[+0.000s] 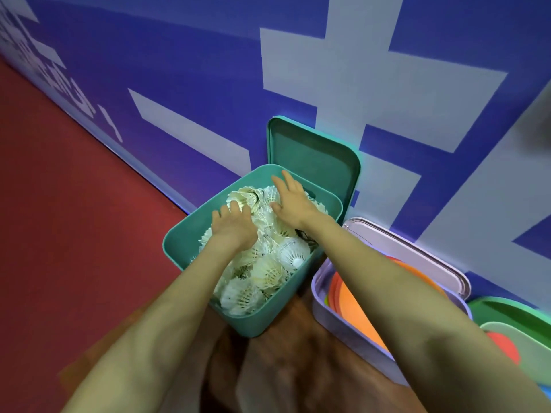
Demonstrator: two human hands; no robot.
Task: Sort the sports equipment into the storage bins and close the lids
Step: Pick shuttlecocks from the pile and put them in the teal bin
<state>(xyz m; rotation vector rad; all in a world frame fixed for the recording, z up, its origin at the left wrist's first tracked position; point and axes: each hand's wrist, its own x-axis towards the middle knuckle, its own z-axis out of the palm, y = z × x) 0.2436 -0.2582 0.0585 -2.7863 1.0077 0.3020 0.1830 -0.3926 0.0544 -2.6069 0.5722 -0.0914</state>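
Directly below: a teal bin (185, 234) stood on the floor close against the wall, its top open, heaped nearly to the rim with white shuttlecocks (268, 266).
Teal lid (313, 156): off the bin, propped upright against the wall just behind it.
Left hand (234, 226): lay palm down on the near left part of the heap, fingertips bent down among the shuttlecocks; whether they had hold of any could not be told.
Right hand (293, 201): lay palm down on the far part of the heap, fingers straight and spread, touching the shuttlecocks and grasping nothing.
Arms: both bare forearms reached forward from the bottom of the view; the right one crossed above the neighbouring bin.
Lilac bin (343, 320): stood just right of the teal bin, open, with flat orange discs (351, 296) leaning inside.
Lilac lid (417, 251): stood behind that bin, against the wall.
Green bin (507, 305): sat at the right edge, partly cut off; a red disc (504, 344) showed beside a pale green panel (512, 332).
Wall (193, 70): deep blue with large pale block shapes.
Floor (74, 219): red on the left, brown wood grain under the bins.
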